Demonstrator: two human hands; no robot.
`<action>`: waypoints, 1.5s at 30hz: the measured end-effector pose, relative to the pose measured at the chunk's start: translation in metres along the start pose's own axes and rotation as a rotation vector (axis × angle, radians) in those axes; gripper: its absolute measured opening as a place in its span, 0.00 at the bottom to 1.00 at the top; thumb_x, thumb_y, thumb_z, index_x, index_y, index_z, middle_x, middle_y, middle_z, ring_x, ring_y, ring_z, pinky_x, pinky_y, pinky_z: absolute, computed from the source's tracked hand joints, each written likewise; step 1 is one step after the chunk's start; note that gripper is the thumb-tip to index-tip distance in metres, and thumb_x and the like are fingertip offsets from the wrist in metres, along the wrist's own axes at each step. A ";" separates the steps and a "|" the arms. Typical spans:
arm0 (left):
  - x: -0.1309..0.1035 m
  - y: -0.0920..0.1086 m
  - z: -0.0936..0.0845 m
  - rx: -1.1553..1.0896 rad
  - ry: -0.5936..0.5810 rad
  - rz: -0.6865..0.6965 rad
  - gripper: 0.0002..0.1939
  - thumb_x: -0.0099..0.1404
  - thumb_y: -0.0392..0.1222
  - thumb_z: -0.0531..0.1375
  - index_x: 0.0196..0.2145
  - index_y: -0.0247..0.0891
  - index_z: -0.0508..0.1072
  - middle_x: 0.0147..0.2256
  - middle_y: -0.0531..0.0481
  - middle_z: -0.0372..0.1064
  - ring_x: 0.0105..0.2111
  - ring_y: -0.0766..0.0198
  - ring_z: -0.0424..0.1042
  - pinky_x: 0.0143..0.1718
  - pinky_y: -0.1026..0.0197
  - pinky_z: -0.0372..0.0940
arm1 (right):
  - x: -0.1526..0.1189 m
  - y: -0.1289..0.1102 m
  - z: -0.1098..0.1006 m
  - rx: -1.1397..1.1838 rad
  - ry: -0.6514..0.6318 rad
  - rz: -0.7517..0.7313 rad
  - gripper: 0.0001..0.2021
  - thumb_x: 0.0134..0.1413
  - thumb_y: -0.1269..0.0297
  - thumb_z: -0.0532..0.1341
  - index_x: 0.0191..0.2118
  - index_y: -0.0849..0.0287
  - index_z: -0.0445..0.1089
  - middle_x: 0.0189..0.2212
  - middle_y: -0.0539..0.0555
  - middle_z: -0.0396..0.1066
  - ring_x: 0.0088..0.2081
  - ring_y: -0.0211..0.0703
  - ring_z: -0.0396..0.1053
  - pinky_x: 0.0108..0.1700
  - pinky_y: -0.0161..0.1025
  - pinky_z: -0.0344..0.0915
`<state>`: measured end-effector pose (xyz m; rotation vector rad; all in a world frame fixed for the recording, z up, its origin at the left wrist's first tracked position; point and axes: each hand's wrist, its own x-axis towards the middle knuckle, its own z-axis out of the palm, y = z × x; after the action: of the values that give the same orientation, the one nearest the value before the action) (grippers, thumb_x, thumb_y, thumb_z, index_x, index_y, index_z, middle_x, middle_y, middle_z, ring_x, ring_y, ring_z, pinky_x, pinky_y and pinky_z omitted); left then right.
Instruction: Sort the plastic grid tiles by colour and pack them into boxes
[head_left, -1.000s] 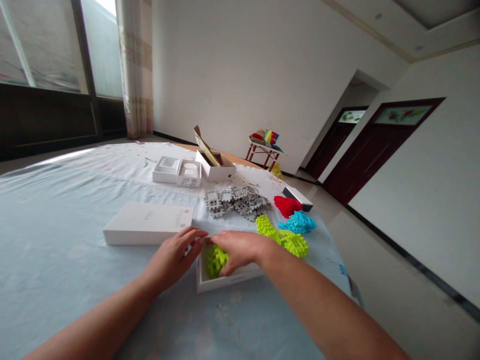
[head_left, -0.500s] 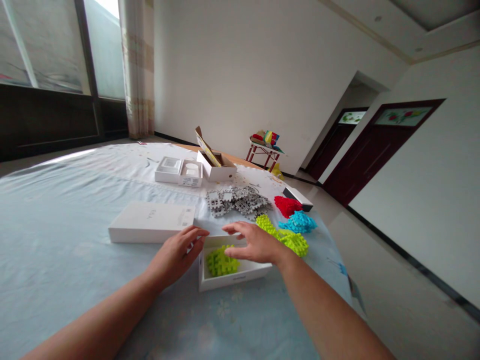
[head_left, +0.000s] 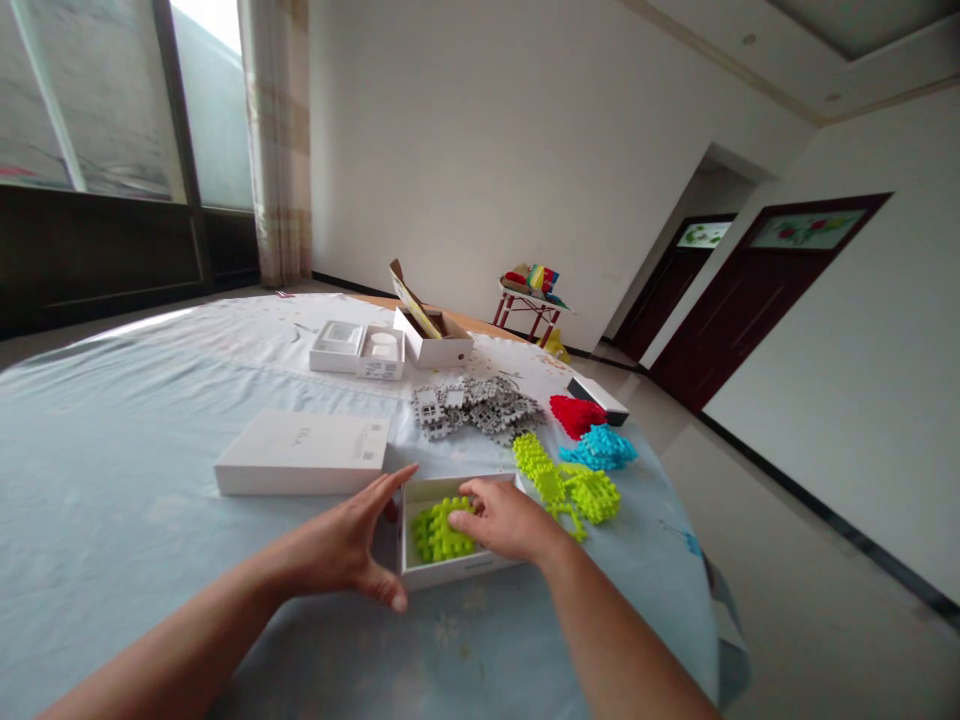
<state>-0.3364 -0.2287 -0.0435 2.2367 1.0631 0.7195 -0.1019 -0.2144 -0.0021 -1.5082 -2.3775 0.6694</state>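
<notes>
A white open box sits before me with lime-green interlocking building pieces stacked in its left part. My right hand reaches into the box, its thumb and curled fingers at the right edge of those pieces. Its fingertips are partly hidden. My left hand is spread around the box's left end, thumb by the front corner and index finger by the back corner. More lime-green pieces lie just right of the box.
Behind the box lies a heap of grey pieces, with red pieces and blue pieces to its right. A closed white box stands at left. Farther back are a two-part white box and an open carton.
My left hand has lowered and spread wider at the box's left end. My right hand has come down into the box, onto the lime-green pieces.
</notes>
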 end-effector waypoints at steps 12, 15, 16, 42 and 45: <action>0.002 -0.004 0.013 0.136 0.063 -0.032 0.60 0.40 0.46 0.67 0.63 0.42 0.35 0.51 0.39 0.59 0.47 0.52 0.64 0.49 0.52 0.61 | 0.004 -0.015 0.008 -0.089 -0.029 -0.062 0.17 0.51 0.54 0.57 0.39 0.61 0.71 0.31 0.55 0.73 0.31 0.40 0.68 0.29 0.32 0.56; 0.003 -0.003 0.015 0.135 0.102 0.016 0.58 0.42 0.43 0.66 0.63 0.42 0.34 0.50 0.41 0.60 0.45 0.54 0.65 0.47 0.53 0.62 | 0.006 -0.019 0.012 -0.133 -0.009 -0.070 0.16 0.51 0.53 0.57 0.35 0.61 0.71 0.27 0.54 0.73 0.28 0.39 0.67 0.26 0.32 0.53; 0.003 -0.004 0.015 0.135 0.112 0.031 0.58 0.42 0.42 0.65 0.63 0.42 0.34 0.50 0.41 0.60 0.44 0.54 0.65 0.47 0.53 0.62 | 0.007 -0.020 0.012 -0.144 0.002 -0.069 0.16 0.51 0.52 0.56 0.35 0.61 0.71 0.27 0.54 0.73 0.28 0.39 0.67 0.26 0.32 0.53; 0.007 -0.022 0.020 0.111 0.129 0.012 0.52 0.47 0.44 0.63 0.62 0.43 0.35 0.43 0.45 0.67 0.40 0.57 0.69 0.43 0.59 0.65 | -0.011 -0.007 -0.007 0.061 0.101 -0.096 0.21 0.52 0.53 0.57 0.49 0.58 0.65 0.29 0.53 0.74 0.33 0.42 0.71 0.33 0.34 0.62; 0.006 -0.027 0.022 0.095 0.169 -0.018 0.50 0.47 0.45 0.62 0.62 0.42 0.38 0.45 0.45 0.66 0.42 0.56 0.69 0.45 0.59 0.64 | -0.016 0.018 -0.030 0.209 0.298 -0.053 0.21 0.53 0.55 0.57 0.50 0.60 0.64 0.30 0.53 0.74 0.32 0.40 0.70 0.34 0.34 0.63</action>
<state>-0.3320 -0.2149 -0.0758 2.2752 1.2199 0.8802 -0.0672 -0.2153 0.0152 -1.3478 -2.0496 0.6111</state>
